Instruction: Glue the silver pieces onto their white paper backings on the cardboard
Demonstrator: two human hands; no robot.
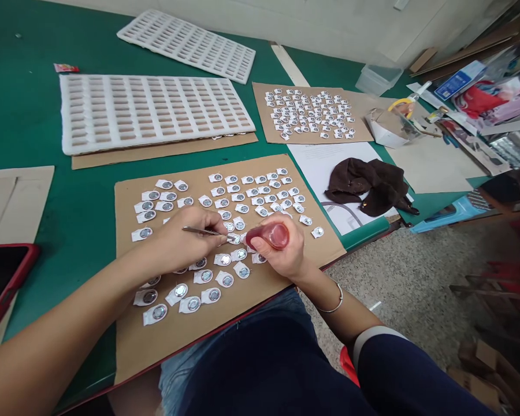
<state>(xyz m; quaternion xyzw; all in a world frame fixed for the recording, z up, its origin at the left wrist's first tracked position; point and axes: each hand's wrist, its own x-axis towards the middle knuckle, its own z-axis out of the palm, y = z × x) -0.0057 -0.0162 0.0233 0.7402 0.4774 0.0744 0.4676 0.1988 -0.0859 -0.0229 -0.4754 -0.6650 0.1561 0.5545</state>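
Note:
My left hand [189,240] pinches tweezers [200,231], their tip at a small round metallic piece on a white tab [236,238]. In my right hand [288,254] is a red squeeze bottle [268,236], tilted with its base toward me. Its nozzle end is hidden behind my fingers, close to the same piece. Many similar tabbed discs lie spread over the cardboard sheet [156,358] under both hands. Some are covered by my hands.
White slotted trays [156,110] lie at the back left. A second cardboard [262,115] carries more discs. To the right are a brown cloth [366,185], a clear box [378,78] and yellow-handled scissors [401,107]. A red-edged tablet [4,283] sits at the left.

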